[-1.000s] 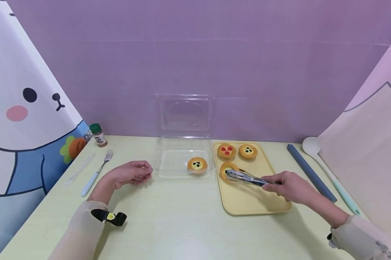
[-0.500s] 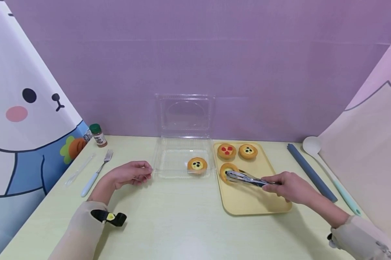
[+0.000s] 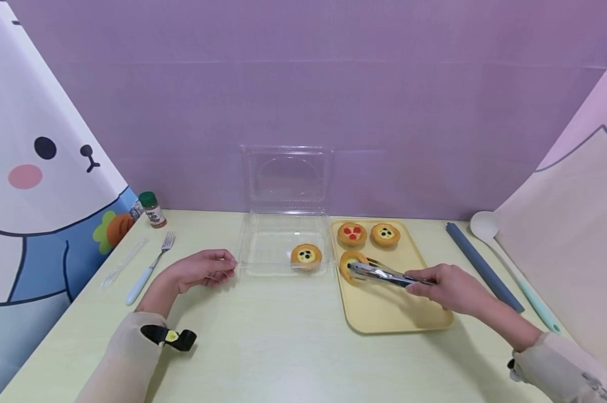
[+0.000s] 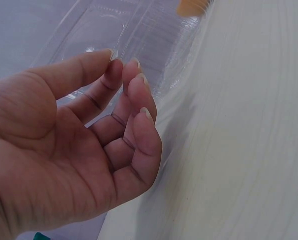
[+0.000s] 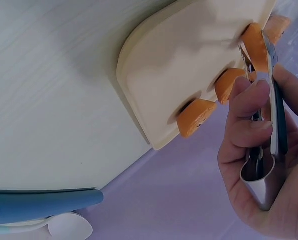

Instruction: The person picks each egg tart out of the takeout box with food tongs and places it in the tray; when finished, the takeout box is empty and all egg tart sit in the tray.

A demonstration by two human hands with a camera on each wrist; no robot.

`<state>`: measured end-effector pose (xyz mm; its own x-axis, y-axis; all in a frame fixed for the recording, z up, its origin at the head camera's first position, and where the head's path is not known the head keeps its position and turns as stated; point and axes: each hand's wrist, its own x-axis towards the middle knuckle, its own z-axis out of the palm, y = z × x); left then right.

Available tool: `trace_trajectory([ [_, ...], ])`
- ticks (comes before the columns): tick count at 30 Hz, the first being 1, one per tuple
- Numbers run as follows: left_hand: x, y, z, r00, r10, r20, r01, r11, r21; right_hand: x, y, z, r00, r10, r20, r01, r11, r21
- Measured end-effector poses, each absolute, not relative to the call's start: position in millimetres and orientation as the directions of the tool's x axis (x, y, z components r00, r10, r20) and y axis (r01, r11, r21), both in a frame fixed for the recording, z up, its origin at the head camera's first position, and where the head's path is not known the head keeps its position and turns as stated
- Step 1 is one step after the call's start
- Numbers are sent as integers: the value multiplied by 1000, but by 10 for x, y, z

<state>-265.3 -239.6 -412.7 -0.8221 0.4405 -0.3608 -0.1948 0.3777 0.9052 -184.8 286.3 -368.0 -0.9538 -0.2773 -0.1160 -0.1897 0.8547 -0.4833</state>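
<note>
My right hand (image 3: 452,288) grips metal tongs (image 3: 389,275), whose tips pinch an egg tart (image 3: 348,262) with dark toppings. This tart is tilted at the left side of the yellow tray (image 3: 389,313). Behind it on the tray sit a red-topped tart (image 3: 352,234) and another dark-dotted tart (image 3: 386,235). A clear hinged plastic container (image 3: 268,246) stands with its lid raised, one dotted tart (image 3: 306,256) inside at the right. At the container's left edge, my left hand (image 3: 202,270) pinches the rim between thumb and index finger (image 4: 114,72), the other fingers curled.
To the left lie a fork (image 3: 149,271) and a clear wrapped utensil (image 3: 124,263), with a green-capped spice jar (image 3: 153,210) behind. Right of the tray lie a blue-grey bar (image 3: 482,266) and a white-headed spoon (image 3: 510,263). A purple backdrop (image 3: 293,84) rises behind.
The tongs and the pinched tart have shifted slightly left and toward the back, and the tart tilts more. My left hand and the container have not moved.
</note>
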Motion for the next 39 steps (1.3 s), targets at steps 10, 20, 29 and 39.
trace_trajectory([
  [10, -2661, -2400, -4137, -822, 439, -362, -194, 381, 904, -1867, 2877, -3657, -963, -260, -76, -208, 889, -407],
  [20, -2663, -2409, -4143, -824, 432, -367, -198, 386, 901, -1882, 2913, -3605, -960, -239, -146, -143, 865, -480],
  [29, -2671, -2418, -4161, -820, 442, -363, -194, 383, 903, -1941, 2967, -3590, -965, -199, -173, -101, 884, -457],
  [39, -2683, -2415, -4160, -821, 443, -360, -189, 385, 903, -1965, 2984, -3583, -967, -207, -150, -126, 897, -423],
])
